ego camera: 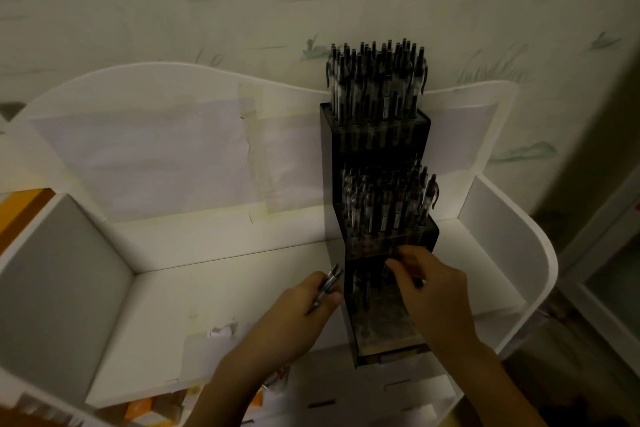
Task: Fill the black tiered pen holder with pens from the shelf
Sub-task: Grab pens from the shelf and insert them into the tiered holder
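Head view: two hands at the lowest tier of a black tiered pen holder [377,139] standing on a white shelf [221,291].

The holder stands against the shelf's back panel, right of centre — its top tier is packed with upright clear-barrelled pens [375,80], the middle tier likewise full [388,204], while the bottom tier holds only a few pens at its left side and shows bare floor toward the front. The left hand [304,302] grips a small bundle of pens [327,288] just beside the holder's left wall, their tips pointing down. The right hand [433,288] reaches over the bottom tier with fingers curled; blur hides whether they pinch a pen. Orange boxes [20,208] lie at the far left edge.
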`<state>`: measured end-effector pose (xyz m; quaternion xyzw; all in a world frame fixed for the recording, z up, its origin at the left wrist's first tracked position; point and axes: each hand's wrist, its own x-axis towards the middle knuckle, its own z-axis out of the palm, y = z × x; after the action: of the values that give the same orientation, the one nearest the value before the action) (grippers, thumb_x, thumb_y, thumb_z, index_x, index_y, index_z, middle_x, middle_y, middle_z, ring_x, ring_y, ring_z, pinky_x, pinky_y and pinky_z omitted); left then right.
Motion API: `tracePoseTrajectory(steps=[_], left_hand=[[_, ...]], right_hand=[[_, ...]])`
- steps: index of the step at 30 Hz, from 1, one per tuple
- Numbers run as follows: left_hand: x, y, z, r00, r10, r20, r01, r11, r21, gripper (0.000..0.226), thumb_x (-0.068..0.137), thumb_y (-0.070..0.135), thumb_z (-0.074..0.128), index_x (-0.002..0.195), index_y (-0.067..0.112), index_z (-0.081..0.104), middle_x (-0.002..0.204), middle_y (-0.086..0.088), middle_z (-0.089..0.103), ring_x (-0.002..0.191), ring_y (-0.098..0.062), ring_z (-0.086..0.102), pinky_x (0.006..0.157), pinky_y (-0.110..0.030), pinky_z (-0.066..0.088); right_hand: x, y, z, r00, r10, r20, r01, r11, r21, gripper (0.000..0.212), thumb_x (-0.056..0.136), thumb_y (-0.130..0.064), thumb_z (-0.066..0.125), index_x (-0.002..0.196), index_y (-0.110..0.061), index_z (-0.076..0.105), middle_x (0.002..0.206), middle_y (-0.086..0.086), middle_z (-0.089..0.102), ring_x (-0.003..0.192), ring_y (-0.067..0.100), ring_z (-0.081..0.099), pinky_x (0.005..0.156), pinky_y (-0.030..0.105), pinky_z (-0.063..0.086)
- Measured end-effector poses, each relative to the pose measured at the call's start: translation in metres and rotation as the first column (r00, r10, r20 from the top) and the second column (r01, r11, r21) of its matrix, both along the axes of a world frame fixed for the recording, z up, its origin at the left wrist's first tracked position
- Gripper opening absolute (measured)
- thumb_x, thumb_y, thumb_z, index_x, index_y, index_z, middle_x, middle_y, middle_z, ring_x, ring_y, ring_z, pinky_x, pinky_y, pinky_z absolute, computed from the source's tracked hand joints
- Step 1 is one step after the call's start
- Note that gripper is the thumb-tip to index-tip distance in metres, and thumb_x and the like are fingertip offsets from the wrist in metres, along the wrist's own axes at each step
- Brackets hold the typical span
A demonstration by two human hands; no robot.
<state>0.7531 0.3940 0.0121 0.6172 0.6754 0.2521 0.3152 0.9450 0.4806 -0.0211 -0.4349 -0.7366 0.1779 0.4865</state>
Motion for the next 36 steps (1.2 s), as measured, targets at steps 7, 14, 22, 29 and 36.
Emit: tracePoseTrajectory(steps=[7,14,22,29,36], left_hand=[[0.0,0.003,-0.002,1.0,-0.011,-0.003,0.011,1.0,0.002,0.015,0.1,0.039,0.043,0.103,0.028,0.053,0.086,0.005,0.06,0.074,-0.007,0.056,0.074,-0.028,0.05],[0.004,0.006,-0.003,0.999,-0.028,0.018,0.029,0.999,-0.045,0.011,0.1,0.038,0.045,0.094,0.032,0.051,0.08,0.004,0.057,0.068,-0.008,0.053,0.068,-0.026,0.046],[0.01,0.008,0.001,0.995,-0.075,0.067,0.08,0.994,-0.071,0.01,0.1,0.034,0.046,0.102,0.03,0.055,0.083,0.006,0.058,0.071,-0.008,0.054,0.072,-0.03,0.05],[0.025,0.011,0.001,0.986,-0.142,0.089,0.149,0.985,-0.082,0.01,0.101,0.031,0.044,0.104,0.034,0.053,0.081,0.009,0.057,0.07,-0.007,0.057,0.075,-0.031,0.053],[0.023,0.01,0.008,0.988,-0.13,0.084,0.138,0.986,-0.093,0.009,0.101,0.032,0.045,0.099,0.034,0.054,0.089,0.0,0.062,0.079,-0.015,0.062,0.077,-0.031,0.053]], right_hand=[[-0.001,-0.003,-0.025,0.999,0.023,0.028,-0.02,0.994,-0.112,0.012,0.083,-0.016,0.074,0.094,-0.015,0.071,0.076,-0.013,0.067,0.071,0.002,0.066,0.067,0.0,0.047],[0.0,-0.005,-0.035,0.999,0.003,0.048,0.009,0.969,-0.246,0.01,0.082,-0.018,0.076,0.089,-0.016,0.069,0.072,-0.016,0.063,0.068,-0.001,0.064,0.063,0.002,0.046],[0.005,-0.027,0.013,0.991,0.012,-0.134,-0.05,0.959,-0.279,0.021,0.074,-0.023,0.082,0.09,-0.026,0.071,0.072,-0.015,0.069,0.072,0.0,0.066,0.065,0.008,0.05],[-0.008,-0.039,0.019,0.938,0.225,-0.262,-0.332,0.798,-0.503,0.018,0.081,-0.016,0.076,0.097,-0.024,0.076,0.094,-0.008,0.073,0.089,0.005,0.068,0.08,0.022,0.055],[0.005,-0.031,0.038,0.874,0.028,-0.485,-0.331,0.765,-0.553,0.013,0.084,-0.007,0.069,0.089,-0.016,0.076,0.083,-0.001,0.076,0.08,0.013,0.072,0.067,0.016,0.054]])
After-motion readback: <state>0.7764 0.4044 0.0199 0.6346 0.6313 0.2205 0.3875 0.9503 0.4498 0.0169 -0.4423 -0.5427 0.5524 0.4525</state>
